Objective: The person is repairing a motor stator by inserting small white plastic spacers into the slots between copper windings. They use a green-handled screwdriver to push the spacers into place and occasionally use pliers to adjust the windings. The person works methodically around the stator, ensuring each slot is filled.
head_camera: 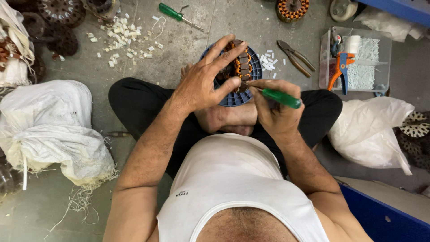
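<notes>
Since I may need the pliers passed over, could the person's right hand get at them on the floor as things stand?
Probably not at once: the right hand is holding a green-handled screwdriver. The pliers lie uncovered on the floor just beyond it.

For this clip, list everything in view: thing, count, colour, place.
motor winding core: one, copper and brown, under the left hand
round tray: one, blue, beneath the core
held screwdriver: one, green handle, in the right hand, tip at the core
spare screwdriver: one, green handle, floor at top
pliers: one, dark, floor right of the tray
white scraps: many, floor at upper left
clear box: one, holds an orange and blue tool, right
sacks: two, white, left and right
second core: one, orange, top edge
left hand: gripping the core
right hand: gripping the held screwdriver
</notes>
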